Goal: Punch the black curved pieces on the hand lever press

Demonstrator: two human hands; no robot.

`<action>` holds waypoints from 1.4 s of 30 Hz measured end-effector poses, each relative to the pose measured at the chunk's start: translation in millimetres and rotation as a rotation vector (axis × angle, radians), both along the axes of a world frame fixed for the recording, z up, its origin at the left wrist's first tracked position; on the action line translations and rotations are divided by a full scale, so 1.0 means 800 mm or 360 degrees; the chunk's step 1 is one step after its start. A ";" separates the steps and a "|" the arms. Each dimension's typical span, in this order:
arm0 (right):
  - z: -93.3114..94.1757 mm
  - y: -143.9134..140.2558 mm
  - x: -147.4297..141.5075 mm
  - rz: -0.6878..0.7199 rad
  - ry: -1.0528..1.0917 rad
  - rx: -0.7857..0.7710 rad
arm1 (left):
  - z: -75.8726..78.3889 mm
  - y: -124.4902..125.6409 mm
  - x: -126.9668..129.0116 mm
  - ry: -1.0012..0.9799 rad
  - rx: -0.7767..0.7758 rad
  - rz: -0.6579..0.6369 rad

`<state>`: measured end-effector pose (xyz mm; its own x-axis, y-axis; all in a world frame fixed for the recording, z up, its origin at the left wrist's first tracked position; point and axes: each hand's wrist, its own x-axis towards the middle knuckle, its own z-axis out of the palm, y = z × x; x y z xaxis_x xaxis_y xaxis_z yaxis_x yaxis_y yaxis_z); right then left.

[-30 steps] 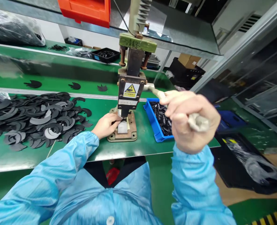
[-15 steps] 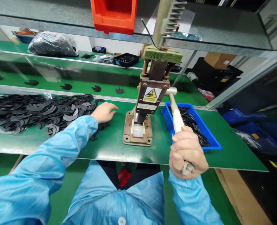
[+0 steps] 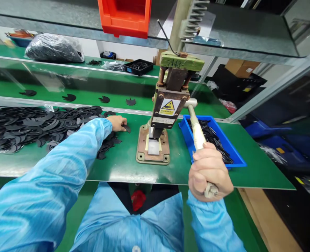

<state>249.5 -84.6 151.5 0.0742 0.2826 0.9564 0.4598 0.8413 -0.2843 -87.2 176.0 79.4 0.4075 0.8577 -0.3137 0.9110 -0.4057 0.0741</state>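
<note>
Piece (image 3: 127,128), black and curved, in fingertip pinch of left hand (image 3: 116,123); right hand (image 3: 209,172) tight around lever (image 3: 197,131).

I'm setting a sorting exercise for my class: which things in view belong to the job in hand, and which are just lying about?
Belong to the job:
curved black piece in the left hand
lever, gripped by the right hand
press
pile of black pieces

Apparently just lying about:
orange-red bin
filled plastic bag
cardboard box
</note>
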 end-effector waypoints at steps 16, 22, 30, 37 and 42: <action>-0.002 0.001 0.000 0.0043 -0.0004 0.0019 | 0.013 -0.068 0.017 -0.0018 -0.0051 -0.0091; -0.003 0.001 -0.003 0.0009 0.0039 0.0028 | 0.005 -0.074 0.042 0.0114 -0.0073 -0.0104; -0.003 0.001 -0.003 -0.0003 0.0019 0.0009 | 0.007 -0.086 0.051 -0.0686 -0.0060 0.0328; -0.003 0.000 -0.004 -0.0021 0.0029 0.0003 | -0.008 -0.125 0.105 -0.1947 -0.0433 0.0446; -0.003 0.000 -0.004 0.0016 0.0022 -0.0010 | -0.021 -0.149 0.134 -0.1800 -0.0077 0.0372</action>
<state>246.2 -84.4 148.9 0.0845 0.2893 0.9535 0.4475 0.8440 -0.2957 19.8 56.8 62.6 0.3095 0.9462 0.0946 0.3667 -0.2105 0.9062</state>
